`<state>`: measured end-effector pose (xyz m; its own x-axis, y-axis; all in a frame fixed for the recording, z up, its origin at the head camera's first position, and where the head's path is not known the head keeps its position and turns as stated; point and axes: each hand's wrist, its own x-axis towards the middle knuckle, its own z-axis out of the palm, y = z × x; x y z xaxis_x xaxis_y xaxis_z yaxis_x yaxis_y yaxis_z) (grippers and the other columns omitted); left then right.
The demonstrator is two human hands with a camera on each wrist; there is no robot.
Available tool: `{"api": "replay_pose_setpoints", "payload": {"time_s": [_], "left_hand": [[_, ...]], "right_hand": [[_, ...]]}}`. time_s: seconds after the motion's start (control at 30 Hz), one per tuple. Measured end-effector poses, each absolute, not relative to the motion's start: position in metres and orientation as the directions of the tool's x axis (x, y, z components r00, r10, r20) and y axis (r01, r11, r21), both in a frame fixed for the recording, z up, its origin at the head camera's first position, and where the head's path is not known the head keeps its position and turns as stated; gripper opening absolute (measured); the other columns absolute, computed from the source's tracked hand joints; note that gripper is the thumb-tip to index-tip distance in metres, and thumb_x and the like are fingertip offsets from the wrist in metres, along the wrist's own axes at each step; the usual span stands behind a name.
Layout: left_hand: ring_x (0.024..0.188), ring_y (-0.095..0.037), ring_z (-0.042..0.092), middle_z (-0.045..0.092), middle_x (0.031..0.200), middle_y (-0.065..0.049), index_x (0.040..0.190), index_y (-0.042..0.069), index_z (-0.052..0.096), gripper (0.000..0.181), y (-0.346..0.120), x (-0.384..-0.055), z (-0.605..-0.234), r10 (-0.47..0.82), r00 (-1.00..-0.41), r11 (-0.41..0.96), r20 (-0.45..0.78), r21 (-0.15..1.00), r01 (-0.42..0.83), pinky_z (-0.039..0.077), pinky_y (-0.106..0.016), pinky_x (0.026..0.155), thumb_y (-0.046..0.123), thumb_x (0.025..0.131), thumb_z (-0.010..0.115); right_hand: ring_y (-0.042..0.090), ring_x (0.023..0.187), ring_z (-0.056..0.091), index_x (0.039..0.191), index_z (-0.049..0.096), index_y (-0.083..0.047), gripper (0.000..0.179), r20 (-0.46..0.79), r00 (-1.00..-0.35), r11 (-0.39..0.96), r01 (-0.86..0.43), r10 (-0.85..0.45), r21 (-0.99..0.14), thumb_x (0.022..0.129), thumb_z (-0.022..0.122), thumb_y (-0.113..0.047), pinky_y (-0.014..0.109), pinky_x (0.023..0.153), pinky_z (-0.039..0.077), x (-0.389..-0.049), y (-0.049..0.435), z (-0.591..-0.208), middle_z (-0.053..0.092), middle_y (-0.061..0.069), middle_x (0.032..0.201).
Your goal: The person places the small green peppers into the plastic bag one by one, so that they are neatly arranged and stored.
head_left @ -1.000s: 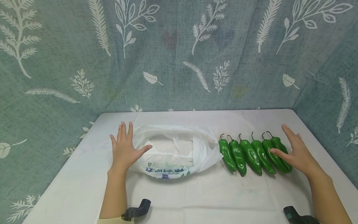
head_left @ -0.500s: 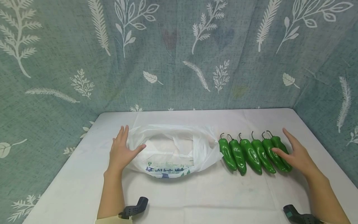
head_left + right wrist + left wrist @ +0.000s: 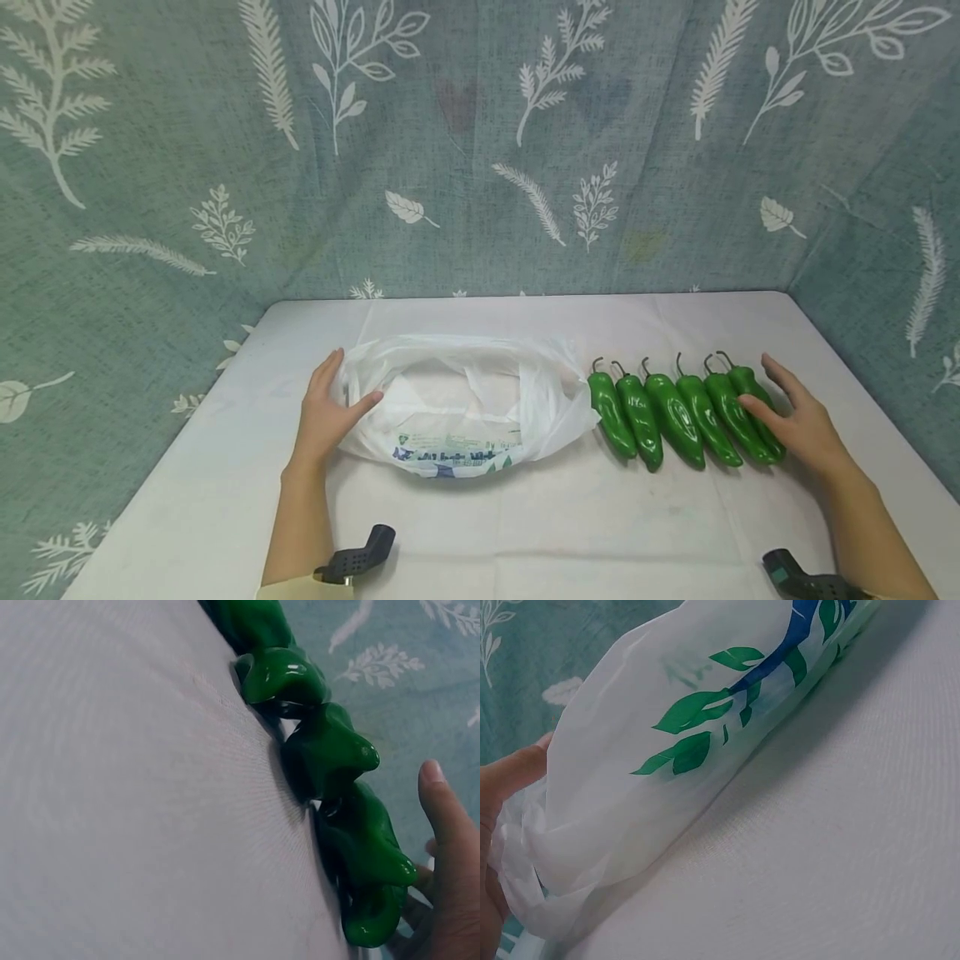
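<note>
A white plastic bag with blue and green print lies on the table, its mouth facing up. My left hand is at the bag's left end, fingers along the outer side and thumb over the rim. The left wrist view shows the left thumb beside the bag's crumpled edge, the other fingers partly hidden. Several glossy green peppers with curved stems lie in a row right of the bag. My right hand is beside the row's right end, thumb overlapping the last peppers, fingers spread apart from the thumb.
White cloth covers the table. Behind it hangs a blue-green curtain with white leaf patterns. A black wrist-worn device is on the left wrist and another black device on the right.
My left hand has moved a little left and lower, its fingers drawing together along the bag's end. The right hand has lowered slightly toward the peppers. The bag's left edge has spread slightly left.
</note>
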<state>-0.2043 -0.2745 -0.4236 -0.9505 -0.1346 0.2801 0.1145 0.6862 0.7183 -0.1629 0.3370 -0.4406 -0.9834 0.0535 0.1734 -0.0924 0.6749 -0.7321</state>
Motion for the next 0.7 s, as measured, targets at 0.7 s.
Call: {"api": "replay_pose_setpoints", "payload": {"time_s": [0.7], "left_hand": [[0.141, -0.045, 0.014, 0.016, 0.155, -0.021, 0.153, 0.019, 0.009, 0.107, -0.284, -0.197, -0.419, -0.040, -0.998, 0.686, 0.052, 0.728, 0.011, 0.017, -0.064, 0.110, 0.028, 0.074, 0.081]], "right_hand": [[0.054, 0.134, 0.020, 0.152, 0.016, -0.015, 0.066, 0.112, -0.988, 0.573, -0.034, 0.102, -0.819, 0.098, 0.047, -0.038, 0.068, 0.106, 0.016, -0.166, 0.343, -0.458, 0.023, 0.029, 0.150]]}}
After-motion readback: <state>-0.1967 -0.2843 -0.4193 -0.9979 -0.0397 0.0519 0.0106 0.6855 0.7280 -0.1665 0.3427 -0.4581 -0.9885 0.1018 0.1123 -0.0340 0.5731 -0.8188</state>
